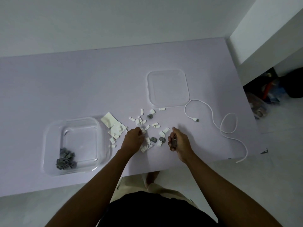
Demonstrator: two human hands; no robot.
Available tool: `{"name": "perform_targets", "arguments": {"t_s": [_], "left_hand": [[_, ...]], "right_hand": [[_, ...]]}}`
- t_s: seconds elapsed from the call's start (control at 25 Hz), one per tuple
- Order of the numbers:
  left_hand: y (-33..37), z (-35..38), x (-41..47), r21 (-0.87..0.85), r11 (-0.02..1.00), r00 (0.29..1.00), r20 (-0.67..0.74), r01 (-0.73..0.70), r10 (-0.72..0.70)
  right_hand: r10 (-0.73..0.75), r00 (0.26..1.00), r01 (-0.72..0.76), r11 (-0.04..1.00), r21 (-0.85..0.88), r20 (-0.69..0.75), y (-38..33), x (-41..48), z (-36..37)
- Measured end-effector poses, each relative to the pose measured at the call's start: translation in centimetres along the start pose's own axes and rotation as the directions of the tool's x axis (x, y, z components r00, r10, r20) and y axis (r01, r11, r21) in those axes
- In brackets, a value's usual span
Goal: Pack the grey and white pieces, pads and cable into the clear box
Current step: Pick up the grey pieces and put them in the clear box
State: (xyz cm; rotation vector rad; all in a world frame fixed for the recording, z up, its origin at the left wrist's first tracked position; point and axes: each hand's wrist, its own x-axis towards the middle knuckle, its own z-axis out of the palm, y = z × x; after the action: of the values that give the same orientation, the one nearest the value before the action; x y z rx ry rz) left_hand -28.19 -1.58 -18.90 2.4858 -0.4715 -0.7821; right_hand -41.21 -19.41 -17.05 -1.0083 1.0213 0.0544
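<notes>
The clear box [49, 145] stands at the left of the table with a heap of grey pieces [65, 159] in its near left corner. Small white pieces [139, 121] and a few grey pieces [154, 139] lie scattered in the middle. White pads [113, 124] lie just right of the box. A white cable [229, 126] loops at the right. My left hand [133, 139] is curled over the white pieces, fingers closed; what it holds is hidden. My right hand [178, 141] is closed on several grey pieces.
The clear lid [168, 89] lies flat behind the scattered pieces. The table's right edge is near the cable, whose end hangs off the front right corner. A dark gap with clutter [270, 92] lies on the floor to the right.
</notes>
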Motion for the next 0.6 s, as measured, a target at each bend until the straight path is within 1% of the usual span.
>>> {"name": "perform_targets", "arguments": {"t_s": [0.04,0.08,0.12,0.16,0.2,0.28,0.32,0.48,0.6], "left_hand": [[-0.3,-0.2,0.0,-0.006,1.0,1.0,0.001,-0.002,0.002],[-0.8,-0.4,0.0,-0.008,1.0,1.0,-0.004,-0.004,0.004],[-1.3,-0.5,0.0,-0.013,1.0,1.0,-0.013,0.004,-0.004],[-1.8,-0.7,-0.1,-0.028,0.999,0.999,-0.027,0.021,-0.022],[-2.2,-0.9,-0.2,-0.047,0.998,0.998,-0.042,0.046,-0.048],[-2.9,-1.2,-0.5,-0.07,0.995,0.995,-0.062,0.07,-0.074],[-3.0,-1.2,-0.6,-0.063,0.996,0.996,-0.055,0.059,-0.063],[-3.1,-0.7,-0.9,0.022,0.999,0.999,0.002,-0.035,0.035],[-2.6,0.0,-0.5,0.086,0.99,0.993,0.024,-0.113,0.112]], "right_hand": [[-0.098,0.995,0.089,0.978,-0.187,-0.038,0.5,0.5,0.0],[-0.218,0.975,0.189,0.906,-0.378,-0.035,0.9,0.8,-0.1],[-0.318,0.948,0.275,0.798,-0.536,0.013,1.4,1.1,-0.3],[-0.359,0.93,0.322,0.701,-0.636,0.076,1.9,1.3,-0.5],[-0.358,0.924,0.346,0.631,-0.694,0.134,2.2,1.4,-0.6],[-0.351,0.911,0.381,0.514,-0.769,0.217,2.9,1.7,-0.8],[-0.354,0.903,0.397,0.468,-0.79,0.243,3.2,1.9,-0.8],[-0.398,0.87,0.436,0.347,-0.83,0.291,4.0,2.2,-0.4],[-0.403,0.875,0.407,0.304,-0.862,0.271,3.9,2.3,-0.1]]}}
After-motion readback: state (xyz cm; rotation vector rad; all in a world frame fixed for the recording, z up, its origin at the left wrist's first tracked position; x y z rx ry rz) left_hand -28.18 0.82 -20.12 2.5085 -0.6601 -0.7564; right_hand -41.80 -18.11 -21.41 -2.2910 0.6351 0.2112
